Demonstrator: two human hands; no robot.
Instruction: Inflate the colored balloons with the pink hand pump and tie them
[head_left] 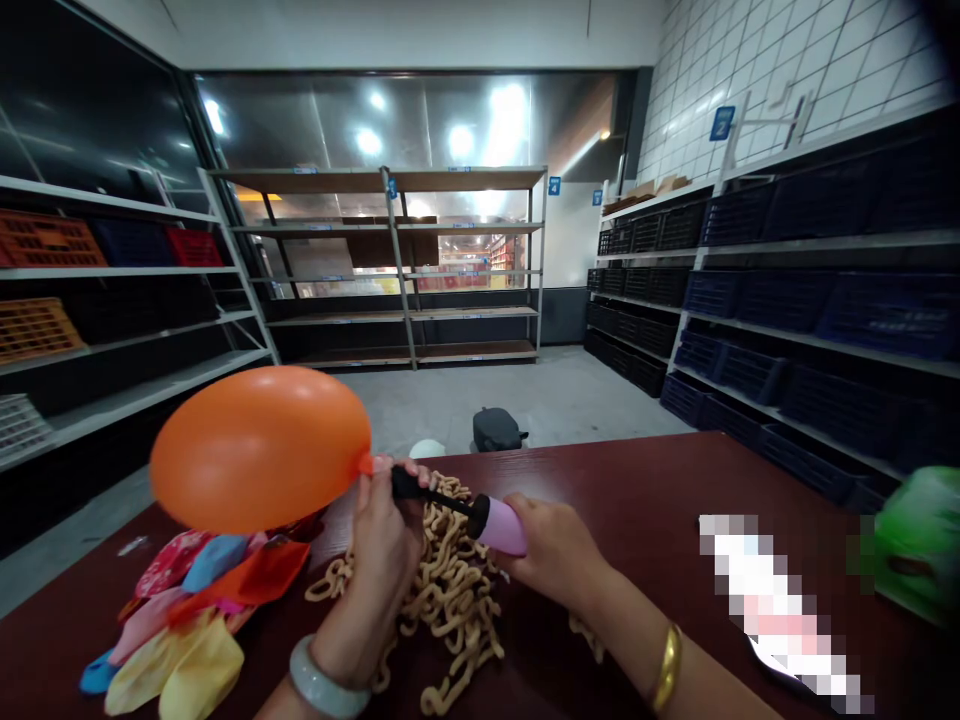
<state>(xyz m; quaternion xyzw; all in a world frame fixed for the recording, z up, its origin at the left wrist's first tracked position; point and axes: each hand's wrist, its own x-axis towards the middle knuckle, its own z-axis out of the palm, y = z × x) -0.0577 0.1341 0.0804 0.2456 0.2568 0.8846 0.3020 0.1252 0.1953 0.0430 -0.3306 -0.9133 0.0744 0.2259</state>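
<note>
An inflated orange balloon [261, 450] hangs over the left side of the table, its neck toward the middle. My left hand [386, 525] is closed around that neck and the black end of a balloon pump [504, 526]. My fingers hide the join between balloon and pump. The pump's lilac barrel is gripped in my right hand [553, 548], with a black rod showing between the two hands. Beneath them lies a heap of tan, curly, rope-like pieces [454, 590]. Several limp balloons [191, 605] in red, blue, pink and yellow lie under the inflated one.
The dark red table [630, 490] carries a blurred-out white item [772, 600] and a green package [919, 545] at the right. Beyond its far edge, a dark grey bag [496, 428] rests on the floor. Shelves with crates [780, 310] line the sides; a shelving rack [405, 250] stands behind.
</note>
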